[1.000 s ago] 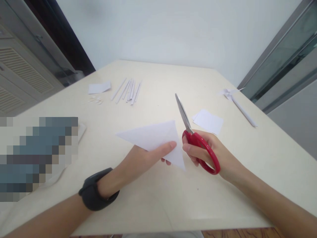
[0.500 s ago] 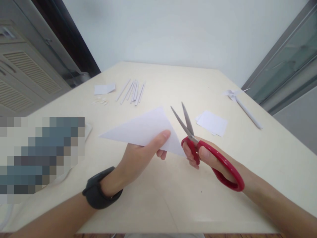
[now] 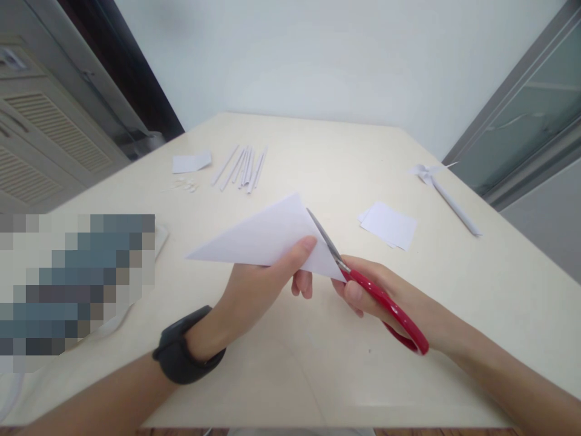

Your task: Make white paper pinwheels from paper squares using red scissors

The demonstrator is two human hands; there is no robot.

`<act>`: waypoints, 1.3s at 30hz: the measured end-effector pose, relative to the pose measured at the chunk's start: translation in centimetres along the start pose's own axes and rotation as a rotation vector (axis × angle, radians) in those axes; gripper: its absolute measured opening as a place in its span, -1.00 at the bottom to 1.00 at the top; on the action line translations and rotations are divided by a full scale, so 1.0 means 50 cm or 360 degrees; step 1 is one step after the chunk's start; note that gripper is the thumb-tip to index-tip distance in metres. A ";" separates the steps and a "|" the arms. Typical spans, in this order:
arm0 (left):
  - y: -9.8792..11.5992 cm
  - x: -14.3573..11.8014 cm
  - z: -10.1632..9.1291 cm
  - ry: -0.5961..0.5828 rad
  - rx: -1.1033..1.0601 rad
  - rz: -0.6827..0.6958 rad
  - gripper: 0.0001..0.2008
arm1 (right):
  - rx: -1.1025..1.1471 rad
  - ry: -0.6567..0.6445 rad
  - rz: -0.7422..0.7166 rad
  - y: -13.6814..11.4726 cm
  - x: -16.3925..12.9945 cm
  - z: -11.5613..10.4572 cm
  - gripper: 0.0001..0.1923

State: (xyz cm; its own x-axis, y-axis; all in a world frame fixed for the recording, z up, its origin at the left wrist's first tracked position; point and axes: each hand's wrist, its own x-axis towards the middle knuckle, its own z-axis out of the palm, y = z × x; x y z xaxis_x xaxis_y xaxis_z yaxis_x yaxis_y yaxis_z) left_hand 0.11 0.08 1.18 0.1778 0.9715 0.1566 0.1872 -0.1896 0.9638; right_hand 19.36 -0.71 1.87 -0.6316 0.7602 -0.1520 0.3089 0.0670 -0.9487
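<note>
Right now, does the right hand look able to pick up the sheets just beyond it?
Probably not: the right hand holds the scissors at the edge of the triangle. The way itself looks free, though: nothing shows between the hand and the sheets.

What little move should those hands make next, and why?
Perhaps gently squeeze the scissors with the right hand, the left hand holding the white paper triangle steady: one visible blade lies along its right-hand edge, and the left thumb presses the paper close by.
</note>
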 end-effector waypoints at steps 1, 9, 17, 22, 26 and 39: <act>0.001 0.000 0.000 -0.0001 0.0002 -0.0002 -0.54 | -0.0008 0.0010 0.0015 -0.002 0.000 0.000 -0.60; 0.001 0.002 -0.001 -0.0024 0.0071 -0.0005 -0.55 | -0.0006 0.0065 0.0093 -0.004 0.001 0.002 -0.64; 0.002 0.002 -0.001 -0.0040 0.0055 -0.0047 -0.55 | 0.0029 0.0039 0.0002 0.016 0.009 0.004 -0.60; 0.005 0.002 0.000 -0.0046 0.0016 -0.0041 -0.55 | 0.0006 -0.0028 -0.0047 0.022 0.010 0.003 -0.57; 0.004 0.002 0.002 -0.0064 -0.0024 -0.0055 -0.56 | 0.0009 -0.0042 -0.0046 0.022 0.007 0.003 -0.58; 0.003 0.001 0.002 -0.0070 -0.0078 -0.0080 -0.56 | 0.0044 -0.0061 0.0012 0.022 0.005 0.005 -0.61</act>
State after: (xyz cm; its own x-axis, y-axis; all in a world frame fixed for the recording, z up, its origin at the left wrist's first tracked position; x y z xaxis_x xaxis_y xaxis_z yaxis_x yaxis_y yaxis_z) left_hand 0.26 0.08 1.32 0.2117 0.9723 0.0995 0.1498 -0.1328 0.9798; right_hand 19.36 -0.58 0.74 -0.6565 0.7351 -0.1693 0.2942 0.0428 -0.9548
